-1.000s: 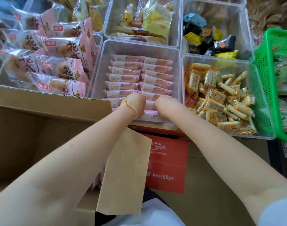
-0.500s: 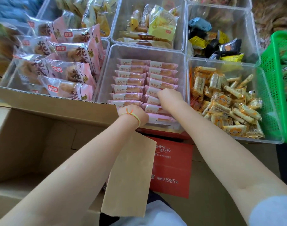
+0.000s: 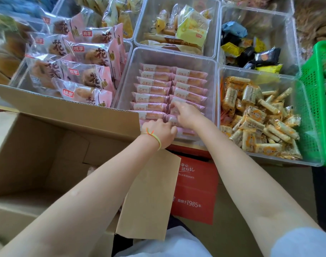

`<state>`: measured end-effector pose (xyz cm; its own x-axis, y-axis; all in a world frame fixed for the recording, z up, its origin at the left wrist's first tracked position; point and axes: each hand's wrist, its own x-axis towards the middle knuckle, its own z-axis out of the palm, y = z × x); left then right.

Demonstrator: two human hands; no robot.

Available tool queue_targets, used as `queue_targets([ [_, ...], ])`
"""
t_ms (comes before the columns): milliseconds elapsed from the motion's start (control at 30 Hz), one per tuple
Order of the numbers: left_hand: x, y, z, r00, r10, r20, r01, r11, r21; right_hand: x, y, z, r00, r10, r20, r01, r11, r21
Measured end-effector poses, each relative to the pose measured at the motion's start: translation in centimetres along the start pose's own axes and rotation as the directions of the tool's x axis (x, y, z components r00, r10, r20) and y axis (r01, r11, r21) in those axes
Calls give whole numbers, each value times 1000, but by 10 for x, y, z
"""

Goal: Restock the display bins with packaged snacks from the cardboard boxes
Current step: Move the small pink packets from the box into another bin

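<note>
Pink snack packets [image 3: 154,89] are lying in two neat rows in the clear bin [image 3: 169,54]. Right hand [image 3: 186,115] and left hand [image 3: 161,131] are both pinching packets with curled fingers at the bin's near edge, beside the open cardboard box [image 3: 47,145].

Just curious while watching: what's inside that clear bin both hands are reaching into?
The clear bin holds two neat rows of pink snack packets. The left hand and right hand cover the nearest ones.
</note>
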<state>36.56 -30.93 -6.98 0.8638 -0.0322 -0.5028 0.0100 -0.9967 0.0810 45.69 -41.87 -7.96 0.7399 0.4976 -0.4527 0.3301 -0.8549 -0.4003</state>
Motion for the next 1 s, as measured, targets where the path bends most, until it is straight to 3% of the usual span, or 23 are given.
queue_targets([
  [67, -6, 3, -6, 999, 14, -35, -15, 1000, -20, -10, -4, -9, 1000, 6, 10, -6, 1000, 12],
  [133, -18, 5, -8, 983, 22, -184, -48, 989, -136, -28, -11, -14, 994, 8, -108, 0, 998, 68],
  [233, -54, 4, 3, 846, 18, -533, -235, 910, -341, -64, -24, -7, 951, 49, -305, 18, 977, 213],
  [300, -86, -6, 18, 760, -65, -647, -258, 883, -392, -91, -38, 2, 929, 58, -365, 52, 957, 287],
  [400, -127, -39, 52, 729, -225, -647, -160, 862, -481, -123, -72, 24, 931, 49, -363, 102, 918, 384],
  [500, -160, -82, 90, 723, -352, -595, -32, 843, -537, -140, -116, 59, 959, -43, -280, 145, 924, 355],
  [633, -203, -137, 139, 729, -459, -508, 174, 842, -510, -142, -173, 115, 988, -149, 50, 119, 917, 381],
  [700, -221, -164, 157, 731, -484, -481, 264, 851, -454, -132, -194, 145, 978, -153, 144, 108, 954, 281],
  [900, -245, -213, 191, 748, -564, -349, 415, 808, -417, -83, -235, 228, 914, 186, 361, -214, 976, 38],
  [1000, -243, -212, 195, 738, -556, -383, 378, 810, -449, -64, -251, 256, 884, 340, 321, -338, 939, -64],
])
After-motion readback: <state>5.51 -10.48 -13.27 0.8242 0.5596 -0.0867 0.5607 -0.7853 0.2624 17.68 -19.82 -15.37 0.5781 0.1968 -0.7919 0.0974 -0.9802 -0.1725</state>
